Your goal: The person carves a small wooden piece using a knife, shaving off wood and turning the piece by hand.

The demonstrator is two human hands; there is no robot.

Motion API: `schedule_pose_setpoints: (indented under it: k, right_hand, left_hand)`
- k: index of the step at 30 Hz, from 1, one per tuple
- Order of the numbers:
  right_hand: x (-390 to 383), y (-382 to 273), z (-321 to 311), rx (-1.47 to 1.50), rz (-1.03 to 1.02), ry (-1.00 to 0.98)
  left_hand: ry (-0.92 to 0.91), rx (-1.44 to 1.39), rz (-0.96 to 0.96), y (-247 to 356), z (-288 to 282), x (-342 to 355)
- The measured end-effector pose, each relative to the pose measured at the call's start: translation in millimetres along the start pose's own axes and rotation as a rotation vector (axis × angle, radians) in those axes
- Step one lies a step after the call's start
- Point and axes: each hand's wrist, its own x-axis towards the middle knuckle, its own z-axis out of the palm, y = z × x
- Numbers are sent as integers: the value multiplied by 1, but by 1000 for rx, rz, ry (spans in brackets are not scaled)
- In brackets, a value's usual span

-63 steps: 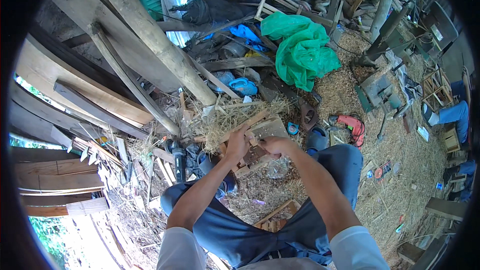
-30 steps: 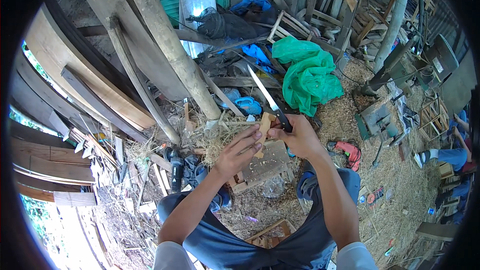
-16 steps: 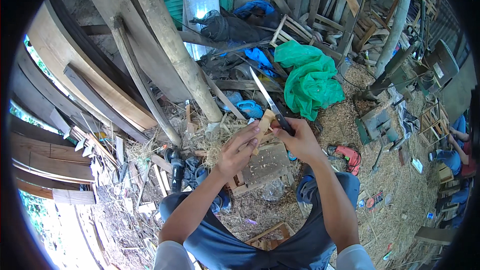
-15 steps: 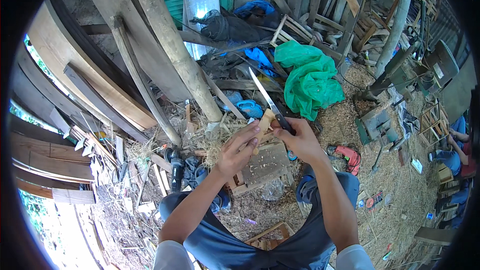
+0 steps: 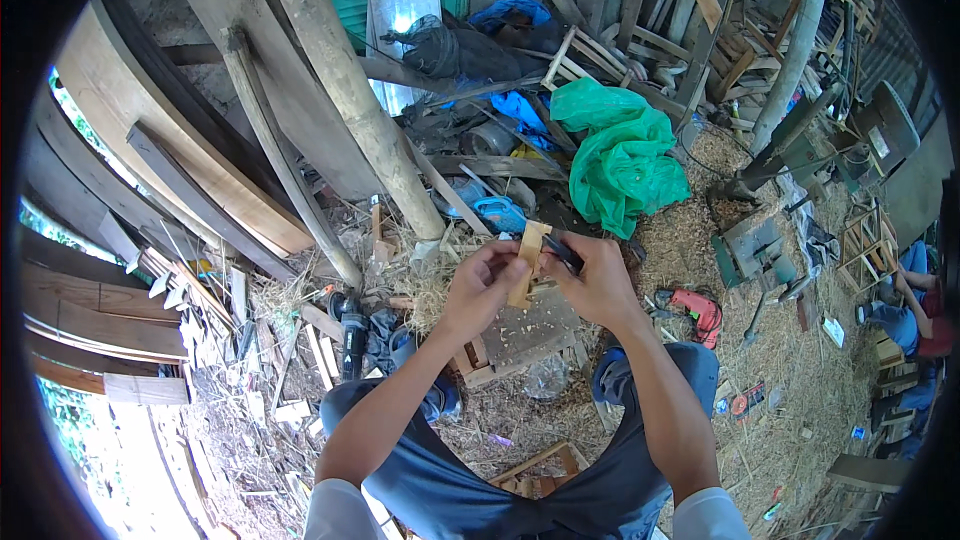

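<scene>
My left hand [image 5: 480, 290] is closed on a small pale wooden piece [image 5: 528, 252], held upright and slightly tilted at the centre of the head view. My right hand [image 5: 595, 280] grips a black-handled knife [image 5: 566, 252] just right of that piece, its thumb close to the wood; the blade is mostly hidden or hard to make out. Below both hands is a low wooden block [image 5: 535, 340] scattered with shavings, between my feet.
A red drill [image 5: 700, 312] lies on the right, a black power tool [image 5: 351, 340] on the left. Behind are a green plastic sheet [image 5: 625, 165] and a wooden post [image 5: 360, 120]. A green metal machine [image 5: 750, 250] stands right. Another person [image 5: 895, 315] sits at the far right.
Earlier my hands were lower, over the block; they rose with the knife pointing up. Since half a second ago the blade has dropped largely from sight and my left fingers have curled differently round the wood.
</scene>
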Motion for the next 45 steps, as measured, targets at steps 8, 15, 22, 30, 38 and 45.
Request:
schedule_pose_setpoints:
  k: [8, 15, 22, 30, 38, 45]
  right_hand:
    - [0, 6, 11, 37, 87, 50]
    - [12, 18, 23, 632, 468, 21]
    - [11, 8, 12, 997, 738, -46]
    - [7, 5, -8, -13, 341, 101]
    - [4, 8, 7, 342, 140, 107]
    - [10, 8, 12, 332, 89, 51]
  left_hand:
    - [33, 518, 132, 17, 7, -4]
    - [209, 819, 440, 7, 16, 0]
    - [406, 896, 290, -4, -12, 10]
    - [186, 365, 171, 14, -19, 8]
    - [142, 172, 50, 22, -15, 5]
    - [50, 390, 96, 18, -10, 0]
